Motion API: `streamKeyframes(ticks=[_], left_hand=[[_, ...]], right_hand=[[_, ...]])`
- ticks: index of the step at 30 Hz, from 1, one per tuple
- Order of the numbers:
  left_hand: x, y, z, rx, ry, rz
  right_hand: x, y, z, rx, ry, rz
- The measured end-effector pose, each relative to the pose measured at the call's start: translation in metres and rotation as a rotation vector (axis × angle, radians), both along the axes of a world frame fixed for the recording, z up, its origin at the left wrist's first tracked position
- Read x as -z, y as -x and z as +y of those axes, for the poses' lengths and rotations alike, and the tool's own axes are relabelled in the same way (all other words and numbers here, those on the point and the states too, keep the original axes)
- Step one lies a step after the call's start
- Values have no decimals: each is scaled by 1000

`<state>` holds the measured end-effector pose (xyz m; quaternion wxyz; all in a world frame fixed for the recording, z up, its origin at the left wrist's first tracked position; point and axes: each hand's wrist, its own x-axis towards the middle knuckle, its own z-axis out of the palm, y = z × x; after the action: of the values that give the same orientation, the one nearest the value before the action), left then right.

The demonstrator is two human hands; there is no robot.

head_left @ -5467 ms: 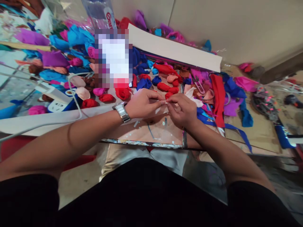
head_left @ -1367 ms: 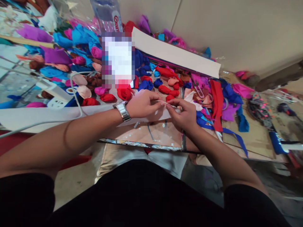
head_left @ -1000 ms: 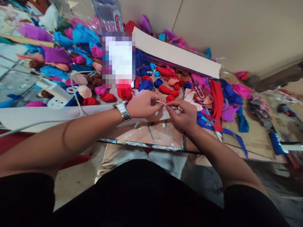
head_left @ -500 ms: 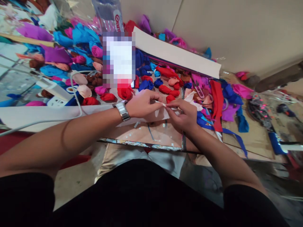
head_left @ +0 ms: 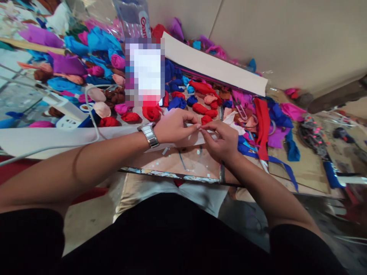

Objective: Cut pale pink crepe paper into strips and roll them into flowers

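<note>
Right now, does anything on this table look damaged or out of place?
Yes, mildly. The table edge in front looks worn, with ragged pale patches. White scraps lie strewn below the left hand, like untidied litter. A blue strip trails loosely from the mixed pile toward the front.

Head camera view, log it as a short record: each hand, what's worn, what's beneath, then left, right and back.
Left hand: pinching a small pale piece, too small to identify
Right hand: fingertips at the same piece
Worn: metal watch, left wrist
Beneath: white sheet on the table
Left: blue-and-white power strip
Right: snips, red fabric strip
Back: clear bottle, long white board
</note>
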<state>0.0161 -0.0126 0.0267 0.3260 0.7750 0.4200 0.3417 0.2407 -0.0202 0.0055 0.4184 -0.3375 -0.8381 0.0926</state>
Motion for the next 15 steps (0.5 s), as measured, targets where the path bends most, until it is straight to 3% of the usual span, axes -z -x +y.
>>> streamKeyframes(ticks=[15], left_hand=[[5, -5, -6, -72, -93, 89]], right_hand=[[2, 2, -2, 70, 103, -26]])
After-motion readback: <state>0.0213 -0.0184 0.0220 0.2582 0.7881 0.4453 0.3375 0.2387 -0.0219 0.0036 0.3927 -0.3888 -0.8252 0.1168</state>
